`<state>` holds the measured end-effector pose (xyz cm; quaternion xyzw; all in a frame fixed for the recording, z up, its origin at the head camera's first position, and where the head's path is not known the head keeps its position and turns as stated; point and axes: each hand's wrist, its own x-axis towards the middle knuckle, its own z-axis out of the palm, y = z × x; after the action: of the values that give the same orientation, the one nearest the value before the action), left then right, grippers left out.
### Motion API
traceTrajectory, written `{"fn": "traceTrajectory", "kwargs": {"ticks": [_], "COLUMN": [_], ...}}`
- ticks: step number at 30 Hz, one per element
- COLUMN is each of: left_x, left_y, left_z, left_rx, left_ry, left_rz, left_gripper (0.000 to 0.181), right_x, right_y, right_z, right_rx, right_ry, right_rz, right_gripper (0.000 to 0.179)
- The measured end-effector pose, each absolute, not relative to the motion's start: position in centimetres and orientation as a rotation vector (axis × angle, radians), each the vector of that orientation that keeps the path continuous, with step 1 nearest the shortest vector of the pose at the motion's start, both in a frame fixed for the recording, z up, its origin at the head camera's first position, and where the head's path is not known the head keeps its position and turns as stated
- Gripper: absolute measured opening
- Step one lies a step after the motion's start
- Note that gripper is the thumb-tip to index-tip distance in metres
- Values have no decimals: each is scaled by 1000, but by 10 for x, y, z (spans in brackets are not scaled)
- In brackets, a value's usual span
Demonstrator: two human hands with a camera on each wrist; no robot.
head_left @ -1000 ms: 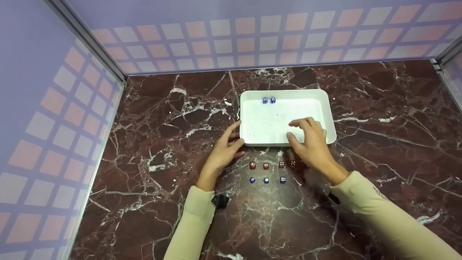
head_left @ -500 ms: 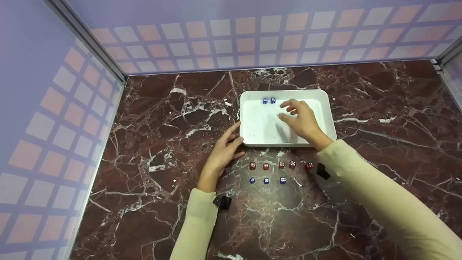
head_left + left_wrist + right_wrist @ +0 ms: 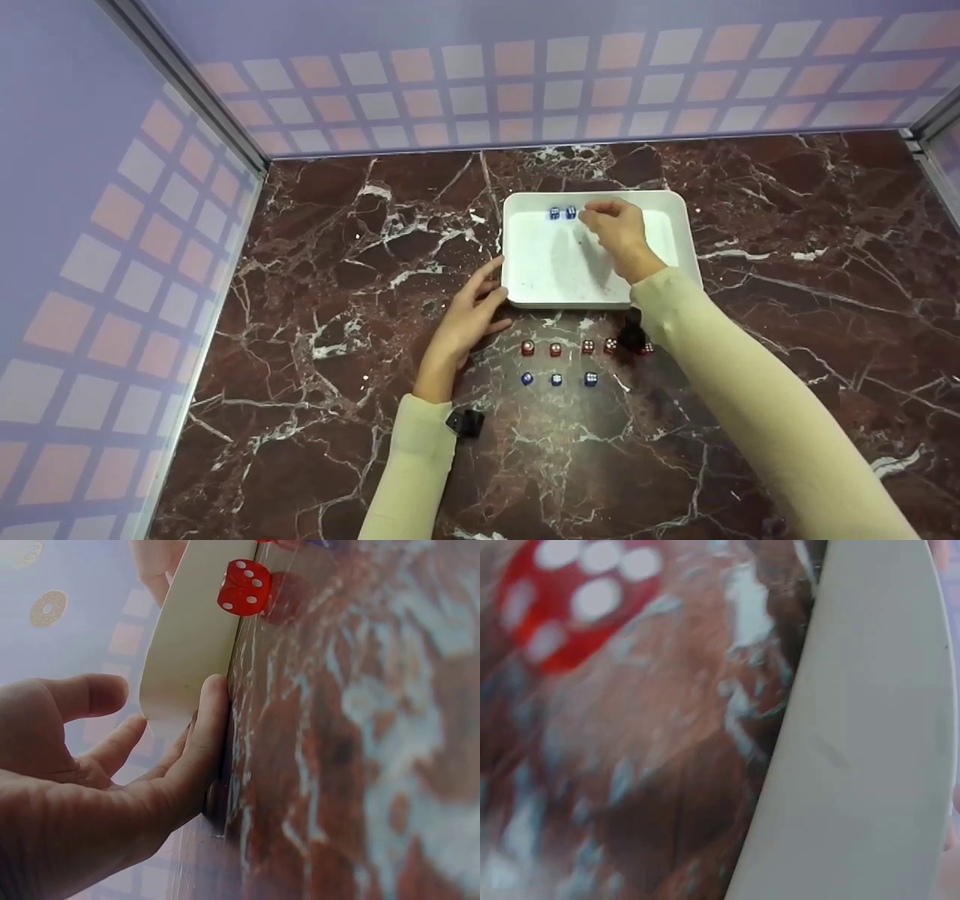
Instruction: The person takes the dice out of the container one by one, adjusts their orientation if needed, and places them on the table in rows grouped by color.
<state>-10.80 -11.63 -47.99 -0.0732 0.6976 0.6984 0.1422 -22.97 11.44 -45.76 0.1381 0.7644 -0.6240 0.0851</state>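
Note:
Two blue dice (image 3: 562, 213) sit side by side near the far wall of the white tray (image 3: 525, 289). My right hand (image 3: 621, 231) reaches over the tray, its thumb and index fingertips drawn near each other just right of these dice. Fingers relaxed and spread, my left hand (image 3: 465, 319) touches the tray's left end with its fingertips; in the left wrist view, the hand (image 3: 112, 772) is beside the tray wall (image 3: 187, 637). The right wrist view has the tray wall (image 3: 855, 727) in it, while the right fingers are mostly out of that frame.
In front of the tray lies a row of several red dice (image 3: 555, 349), its right end partly covered by the right wrist's black camera (image 3: 632, 330). Nearer is a row of three blue dice (image 3: 556, 379). Patterned panels (image 3: 465, 90) border the dark marble tabletop (image 3: 360, 277).
My right hand has moved from the tray's near right part to the far dice, thumb and index drawing closer together. My left hand has stayed at the tray's left end.

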Motion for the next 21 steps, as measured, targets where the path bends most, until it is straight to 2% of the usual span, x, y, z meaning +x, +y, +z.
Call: {"fn": "traceTrajectory", "kwargs": {"ticks": [13,21], "left_x": [-108,-108], "left_y": [-117,-118], "left_z": [-484,-484], "left_rx": [-152,-140], "left_ry": [2000,2012], "left_rz": [2017,2021], "left_gripper": [56,56], "right_x": [-245,-249], "right_y": [96,87], "right_z": [-467,-470], "right_rx": [581,669], "right_ry": [2392,2405], "right_rz": [-1791,-1777], "right_gripper": [19,20]}}
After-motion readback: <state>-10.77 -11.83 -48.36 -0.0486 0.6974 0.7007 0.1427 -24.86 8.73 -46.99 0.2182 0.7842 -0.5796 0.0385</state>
